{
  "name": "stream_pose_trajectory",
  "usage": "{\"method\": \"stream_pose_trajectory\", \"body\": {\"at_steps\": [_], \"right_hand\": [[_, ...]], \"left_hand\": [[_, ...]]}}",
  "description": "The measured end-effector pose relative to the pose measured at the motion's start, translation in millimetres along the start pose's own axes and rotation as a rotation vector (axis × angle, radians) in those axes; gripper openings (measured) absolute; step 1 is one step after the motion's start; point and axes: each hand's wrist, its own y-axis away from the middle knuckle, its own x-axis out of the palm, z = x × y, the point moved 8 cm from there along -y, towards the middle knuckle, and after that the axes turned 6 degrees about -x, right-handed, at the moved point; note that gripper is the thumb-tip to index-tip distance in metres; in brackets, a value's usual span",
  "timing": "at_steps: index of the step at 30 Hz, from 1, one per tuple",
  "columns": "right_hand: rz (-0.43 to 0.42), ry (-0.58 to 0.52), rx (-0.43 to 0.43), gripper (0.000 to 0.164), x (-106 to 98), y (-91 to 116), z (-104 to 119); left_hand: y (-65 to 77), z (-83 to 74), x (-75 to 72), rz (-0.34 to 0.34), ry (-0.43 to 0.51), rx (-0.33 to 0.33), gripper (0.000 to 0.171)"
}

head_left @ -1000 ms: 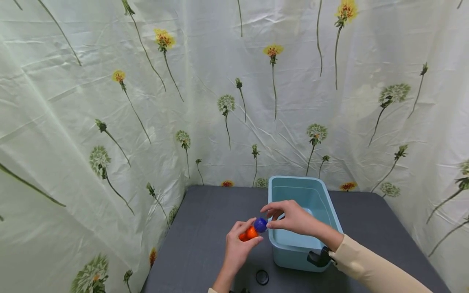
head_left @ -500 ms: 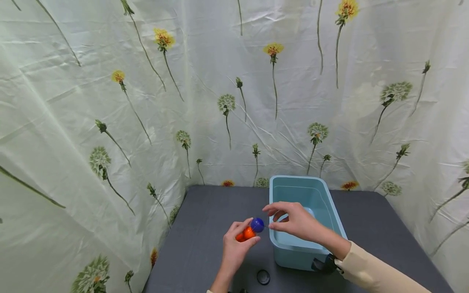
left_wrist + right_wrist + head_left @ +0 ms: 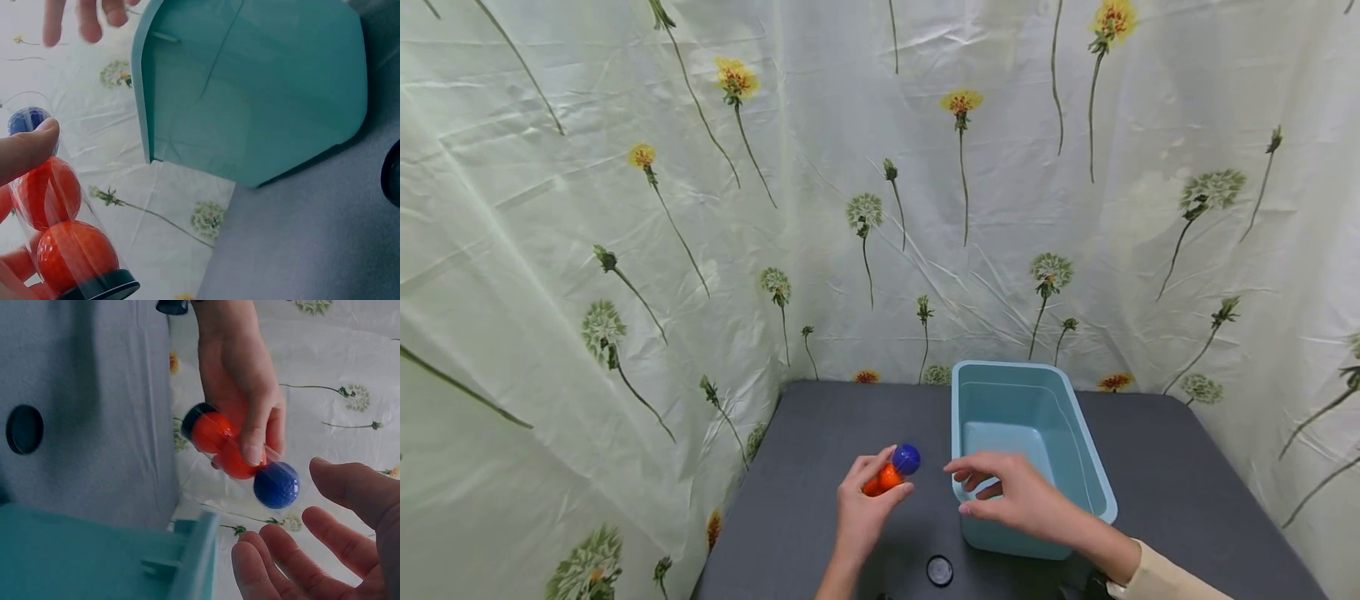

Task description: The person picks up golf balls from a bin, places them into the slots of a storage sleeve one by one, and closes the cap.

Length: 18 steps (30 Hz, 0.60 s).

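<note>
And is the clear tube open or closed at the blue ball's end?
Open: the rim beyond the blue ball is uncovered; a black cap lies on the table.

The left hand (image 3: 859,507) grips, thumb (image 3: 34,142) and fingers (image 3: 878,457) curled inward. The right hand (image 3: 1018,498) is held apart, its fingers loosely bent and its thumb spread from them; the right forearm (image 3: 1103,546) slants in from the lower right.

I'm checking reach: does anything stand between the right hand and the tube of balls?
Nothing visible does; an open gap separates the right hand from the clear tube. The left hand grips the tube, with its blue ball nearest the right hand.
</note>
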Motion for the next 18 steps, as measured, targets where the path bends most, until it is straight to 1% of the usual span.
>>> {"method": "stream_pose_trajectory", "body": {"at_steps": [4, 8, 12, 16, 18], "right_hand": [[0.018, -0.021, -0.003, 0.044, 11, 9, -2], [0.049, -0.048, 0.02, 0.043, 27, 18, -4], [0.114, -0.135, 0.056, 0.041, 48, 26, -8], [0.161, -0.22, 0.093, 0.04, 68, 33, -21], [0.172, -0.221, 0.097, 0.04, 77, 36, -30]], "left_hand": [[0.4, 1.2, -4.8, -0.018, -0.002, 0.0, 0.057], [1.0, 2.7, -7.9, -0.026, -0.014, -0.005, 0.056], [1.8, 4.4, -9.9, -0.023, 0.0, -0.011, 0.056], [3.4, 5.1, -12.3, -0.035, 0.011, -0.019, 0.055], [4.9, 3.8, -13.2, -0.043, 0.009, -0.031, 0.056]]}}
